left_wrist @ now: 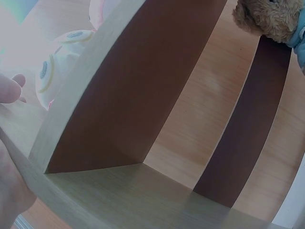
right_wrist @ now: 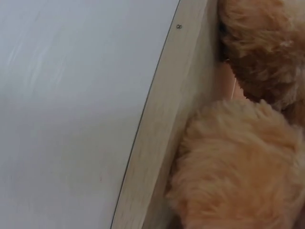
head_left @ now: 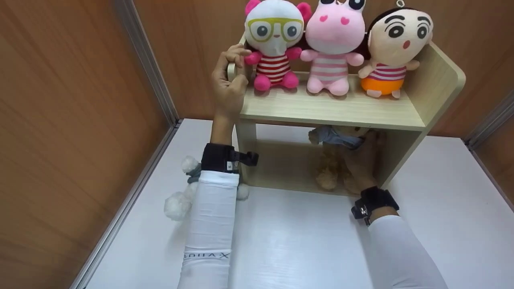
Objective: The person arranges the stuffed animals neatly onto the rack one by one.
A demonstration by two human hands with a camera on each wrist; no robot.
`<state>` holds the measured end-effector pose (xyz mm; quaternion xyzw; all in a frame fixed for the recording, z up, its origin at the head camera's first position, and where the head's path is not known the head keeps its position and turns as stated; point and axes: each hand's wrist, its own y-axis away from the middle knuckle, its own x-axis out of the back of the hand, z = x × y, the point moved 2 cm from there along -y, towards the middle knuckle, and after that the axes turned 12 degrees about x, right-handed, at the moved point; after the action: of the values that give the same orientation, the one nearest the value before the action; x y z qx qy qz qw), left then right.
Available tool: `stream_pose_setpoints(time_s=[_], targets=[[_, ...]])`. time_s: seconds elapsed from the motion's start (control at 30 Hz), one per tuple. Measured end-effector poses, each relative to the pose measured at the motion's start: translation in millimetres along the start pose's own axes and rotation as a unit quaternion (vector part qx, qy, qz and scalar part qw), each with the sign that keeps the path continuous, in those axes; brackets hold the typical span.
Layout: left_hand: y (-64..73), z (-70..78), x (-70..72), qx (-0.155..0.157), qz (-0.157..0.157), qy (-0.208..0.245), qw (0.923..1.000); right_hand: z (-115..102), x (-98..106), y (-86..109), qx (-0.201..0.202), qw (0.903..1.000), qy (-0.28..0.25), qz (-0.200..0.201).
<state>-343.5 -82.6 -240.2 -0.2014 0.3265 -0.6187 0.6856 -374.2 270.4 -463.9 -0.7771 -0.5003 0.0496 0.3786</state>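
My left hand (head_left: 231,82) grips the left side panel of a light wooden shelf (head_left: 333,108), its fingers bent over the panel's top edge. In the shelf's lower compartment, toward the right, sits a brown teddy bear (head_left: 327,172) in a blue top. My right hand (head_left: 361,160) reaches in and holds the bear at its right side; the shade there blurs the fingers. The left wrist view shows the bear's furry head (left_wrist: 269,21) at the top right. In the right wrist view its fluffy feet (right_wrist: 238,167) stand over the bottom board's front edge.
On the upper shelf sit a panda plush (head_left: 277,52), a pink plush (head_left: 335,52) and a plush doll (head_left: 395,52) in orange shorts. A white plush (head_left: 178,205) lies on the white table (head_left: 297,241), partly behind my left forearm. Wooden partitions (head_left: 72,120) enclose the table.
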Motion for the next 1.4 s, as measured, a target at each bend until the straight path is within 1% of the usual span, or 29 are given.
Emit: stream_pose_setpoints(time_s=[0.07, 0.13, 0.2, 0.23, 0.3, 0.4, 0.47, 0.67, 0.7, 0.8, 0.83, 0.87, 0.93, 0.97, 1.07, 1.13, 1.2, 1.23, 1.27, 1.3, 1.33, 1.37, 1.4], targets=[[-0.1, 0.3, 0.2, 0.000, 0.000, 0.000, 1.0000, 1.9, -0.8, 1.0, -0.002, 0.9996, -0.028, 0.000], [-0.1, 0.7, 0.4, 0.002, 0.000, 0.000, 1.0000, 3.3, -1.3, 1.9, -0.002, 0.9994, -0.035, -0.002], [-0.1, 0.8, 0.7, 0.009, 0.001, 0.002, 1.0000, 3.7, -2.0, 3.1, -0.007, 0.9985, -0.053, -0.010], [0.0, 1.1, 0.6, 0.012, 0.001, 0.002, 0.9999, 4.4, -2.4, 3.6, -0.009, 0.9984, -0.053, -0.016], [0.0, 1.0, 0.5, 0.011, 0.001, 0.003, 0.9999, 6.4, -2.6, 4.8, -0.004, 0.9992, -0.027, -0.028], [0.2, 0.7, 0.5, 0.010, 0.002, 0.003, 0.9999, 8.7, -3.2, 7.3, -0.010, 0.9987, -0.016, -0.047], [0.3, 0.4, 0.5, 0.005, 0.003, 0.005, 1.0000, 10.4, -2.6, 8.7, -0.006, 0.9985, 0.012, -0.053], [-0.3, 0.2, -0.4, -0.002, 0.000, 0.007, 1.0000, 12.0, -2.4, 12.7, -0.009, 0.9970, 0.029, -0.071], [-0.4, 0.3, -0.6, -0.003, -0.002, 0.008, 1.0000, 11.8, -2.8, 13.0, -0.011, 0.9972, 0.022, -0.071], [-0.1, 0.9, -1.0, -0.003, -0.004, 0.011, 0.9999, 8.8, -3.6, 14.2, -0.006, 0.9973, 0.022, -0.070], [0.0, 1.3, -1.1, -0.003, -0.003, 0.011, 0.9999, 7.4, -4.0, 14.7, -0.007, 0.9973, 0.011, -0.072], [0.0, 1.4, -1.1, 0.001, -0.003, 0.012, 0.9999, 5.3, -4.5, 15.3, -0.012, 0.9969, -0.026, -0.073], [-0.1, 1.7, -1.2, 0.005, -0.002, 0.014, 0.9999, 0.7, -5.0, 16.4, -0.018, 0.9944, -0.065, -0.081], [-0.2, 2.0, -1.2, 0.005, -0.002, 0.015, 0.9999, -1.4, -5.3, 17.0, -0.028, 0.9907, -0.102, -0.084], [-0.6, 1.9, -0.9, 0.005, -0.001, 0.019, 0.9998, -4.9, -5.1, 17.9, -0.047, 0.9835, -0.151, -0.088], [-0.8, 1.9, -0.8, 0.002, -0.002, 0.021, 0.9998, -3.4, -4.5, 18.2, -0.044, 0.9886, -0.109, -0.094], [-0.9, 1.8, -0.6, 0.002, -0.002, 0.024, 0.9997, 0.6, -3.6, 18.0, -0.036, 0.9940, -0.037, -0.096], [-0.8, 1.7, -0.6, 0.003, -0.002, 0.026, 0.9996, 3.3, -3.2, 17.7, -0.029, 0.9950, 0.002, -0.096], [-0.8, 1.6, -0.6, 0.003, -0.002, 0.025, 0.9997, 6.2, -3.5, 17.6, -0.028, 0.9949, 0.012, -0.096], [-0.6, 1.6, -0.6, 0.004, -0.001, 0.022, 0.9998, 9.0, -3.3, 17.5, -0.024, 0.9946, 0.034, -0.095], [-0.6, 1.5, -0.6, 0.005, 0.000, 0.020, 0.9998, 7.9, -2.9, 17.9, -0.021, 0.9944, 0.045, -0.093], [-0.3, 1.6, -0.7, 0.006, 0.001, 0.016, 0.9999, 4.8, -3.2, 18.0, -0.028, 0.9952, 0.004, -0.093], [0.0, 1.5, -0.7, 0.007, 0.002, 0.012, 0.9999, 0.4, -2.6, 19.0, -0.031, 0.9951, -0.015, -0.093]])
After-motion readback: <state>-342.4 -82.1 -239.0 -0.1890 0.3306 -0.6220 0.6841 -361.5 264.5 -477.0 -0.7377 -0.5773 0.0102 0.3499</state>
